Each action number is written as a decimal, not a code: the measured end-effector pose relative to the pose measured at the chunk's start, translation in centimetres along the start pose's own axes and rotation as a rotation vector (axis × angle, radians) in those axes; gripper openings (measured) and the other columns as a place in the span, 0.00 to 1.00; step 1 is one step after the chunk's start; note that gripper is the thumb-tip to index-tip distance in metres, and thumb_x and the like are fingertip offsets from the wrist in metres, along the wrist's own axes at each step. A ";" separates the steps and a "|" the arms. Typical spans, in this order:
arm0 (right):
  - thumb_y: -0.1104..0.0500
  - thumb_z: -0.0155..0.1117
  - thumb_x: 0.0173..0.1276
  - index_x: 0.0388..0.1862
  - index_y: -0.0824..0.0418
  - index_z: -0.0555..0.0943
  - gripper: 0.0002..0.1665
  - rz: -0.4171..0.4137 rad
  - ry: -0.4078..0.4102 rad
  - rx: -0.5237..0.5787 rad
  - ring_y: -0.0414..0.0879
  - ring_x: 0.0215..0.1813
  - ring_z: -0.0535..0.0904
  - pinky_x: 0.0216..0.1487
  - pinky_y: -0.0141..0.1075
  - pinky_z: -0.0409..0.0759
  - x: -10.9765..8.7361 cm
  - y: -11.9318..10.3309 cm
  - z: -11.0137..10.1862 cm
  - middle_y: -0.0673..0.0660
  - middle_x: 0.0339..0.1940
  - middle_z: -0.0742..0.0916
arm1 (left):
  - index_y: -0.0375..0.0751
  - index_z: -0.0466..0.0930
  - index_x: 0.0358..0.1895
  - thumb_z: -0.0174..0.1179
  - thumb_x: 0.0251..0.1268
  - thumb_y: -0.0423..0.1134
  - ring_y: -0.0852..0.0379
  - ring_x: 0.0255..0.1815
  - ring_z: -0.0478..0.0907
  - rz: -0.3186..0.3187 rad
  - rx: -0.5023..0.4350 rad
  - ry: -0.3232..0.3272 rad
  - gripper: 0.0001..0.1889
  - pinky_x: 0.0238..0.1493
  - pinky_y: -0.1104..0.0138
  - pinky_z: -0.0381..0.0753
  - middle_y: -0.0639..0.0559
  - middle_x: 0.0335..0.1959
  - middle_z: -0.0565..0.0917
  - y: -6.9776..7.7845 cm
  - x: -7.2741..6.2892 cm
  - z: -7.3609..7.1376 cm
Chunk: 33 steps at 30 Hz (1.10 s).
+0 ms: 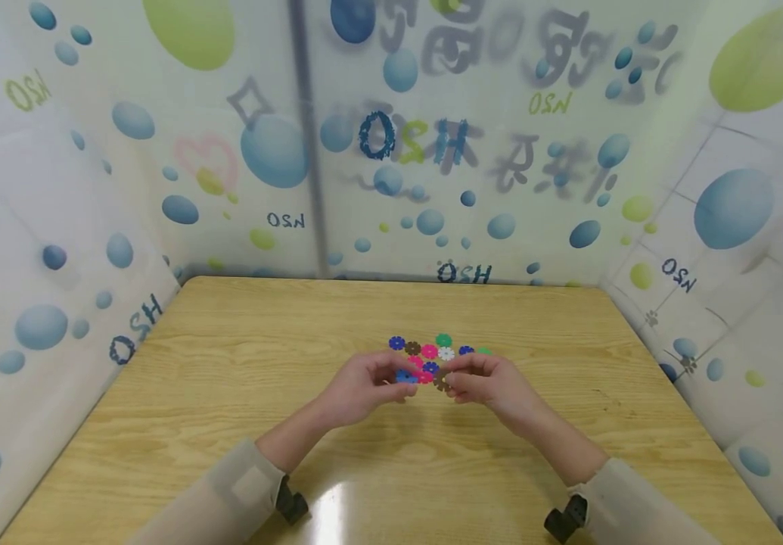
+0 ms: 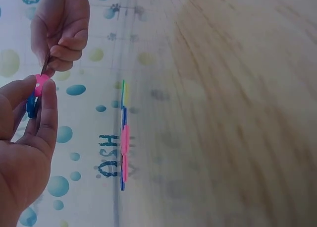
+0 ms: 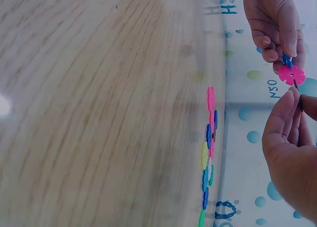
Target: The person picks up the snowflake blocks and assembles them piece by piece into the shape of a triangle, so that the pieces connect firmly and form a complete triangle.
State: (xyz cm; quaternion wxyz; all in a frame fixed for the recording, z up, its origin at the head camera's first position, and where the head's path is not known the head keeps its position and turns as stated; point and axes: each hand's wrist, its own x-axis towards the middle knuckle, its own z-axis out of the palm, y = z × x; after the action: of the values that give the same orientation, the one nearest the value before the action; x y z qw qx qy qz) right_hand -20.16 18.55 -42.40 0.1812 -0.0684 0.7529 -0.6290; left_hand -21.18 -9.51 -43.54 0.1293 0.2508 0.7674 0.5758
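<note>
My left hand (image 1: 367,387) pinches a blue snowflake disc (image 3: 287,61) that is joined to a pink snowflake disc (image 3: 291,76). Opposite it, my right hand (image 1: 500,384) holds a brown snowflake disc (image 1: 442,381) between thumb and fingers. In the right wrist view the brown disc's edge meets the pink disc's lower rim; whether it is slotted in I cannot tell. Both hands are raised above the table, in front of the other discs. Fingers partly cover the blue and brown discs.
Several loose discs lie on the wooden table (image 1: 228,363) just beyond my hands, among them a dark blue disc (image 1: 397,343), a green disc (image 1: 443,341) and a white disc (image 1: 446,353). A patterned curtain (image 1: 228,189) encloses the table's back and sides.
</note>
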 end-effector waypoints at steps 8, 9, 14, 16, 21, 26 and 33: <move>0.53 0.70 0.82 0.64 0.67 0.85 0.22 0.009 -0.018 0.018 0.46 0.50 0.90 0.56 0.36 0.91 -0.3 0.0 0.3 0.54 0.50 0.92 | 0.50 0.91 0.57 0.72 0.77 0.42 0.56 0.43 0.88 -0.033 0.018 0.000 0.11 0.49 0.53 0.92 0.51 0.49 0.92 -0.1 -0.2 0.3; 0.54 0.70 0.82 0.64 0.67 0.85 0.22 0.010 -0.022 0.022 0.46 0.50 0.90 0.55 0.36 0.91 -0.3 0.0 0.3 0.54 0.50 0.93 | 0.50 0.91 0.57 0.72 0.76 0.42 0.56 0.43 0.88 -0.041 0.027 0.003 0.11 0.47 0.57 0.92 0.51 0.48 0.92 -0.1 -0.2 0.3; 0.56 0.71 0.81 0.63 0.68 0.85 0.20 -0.007 -0.034 0.028 0.45 0.48 0.91 0.54 0.37 0.92 -0.4 0.1 0.8 0.54 0.49 0.93 | 0.46 0.93 0.53 0.72 0.76 0.40 0.58 0.46 0.90 -0.069 -0.041 0.022 0.08 0.49 0.67 0.91 0.47 0.49 0.94 0.0 -0.2 0.4; 0.56 0.71 0.80 0.62 0.68 0.86 0.20 -0.026 -0.023 0.019 0.45 0.48 0.91 0.54 0.37 0.91 -0.6 0.0 1.1 0.54 0.48 0.93 | 0.41 0.92 0.51 0.71 0.76 0.37 0.57 0.48 0.92 -0.079 -0.100 0.031 0.07 0.53 0.66 0.92 0.44 0.48 0.95 0.0 -0.2 0.4; 0.55 0.72 0.79 0.60 0.68 0.86 0.19 -0.067 0.034 -0.006 0.46 0.48 0.91 0.53 0.36 0.91 -0.9 -0.2 1.9 0.54 0.47 0.93 | 0.36 0.92 0.48 0.72 0.75 0.35 0.57 0.47 0.93 -0.096 -0.131 0.073 0.07 0.56 0.58 0.93 0.47 0.44 0.95 0.2 -0.2 0.6; 0.57 0.71 0.80 0.58 0.67 0.87 0.16 -0.059 0.083 -0.012 0.46 0.47 0.90 0.52 0.36 0.91 -0.9 -0.2 2.2 0.55 0.48 0.94 | 0.39 0.94 0.48 0.74 0.74 0.40 0.56 0.47 0.93 -0.124 -0.108 0.106 0.09 0.57 0.54 0.92 0.49 0.44 0.96 0.7 -0.2 0.9; 0.58 0.72 0.80 0.57 0.69 0.87 0.17 -0.062 0.083 -0.003 0.44 0.44 0.91 0.50 0.35 0.91 -0.8 -0.2 2.3 0.55 0.46 0.94 | 0.41 0.94 0.46 0.74 0.74 0.37 0.56 0.45 0.93 -0.091 -0.071 0.105 0.05 0.51 0.65 0.92 0.47 0.43 0.95 0.8 -0.2 1.1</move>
State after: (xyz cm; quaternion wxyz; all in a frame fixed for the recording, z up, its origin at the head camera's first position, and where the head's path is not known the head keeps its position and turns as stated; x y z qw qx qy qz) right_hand -18.63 16.69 -42.34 0.1302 -0.0658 0.7583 -0.6354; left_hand -20.26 -8.52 -43.19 0.1238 0.1805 0.7629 0.6084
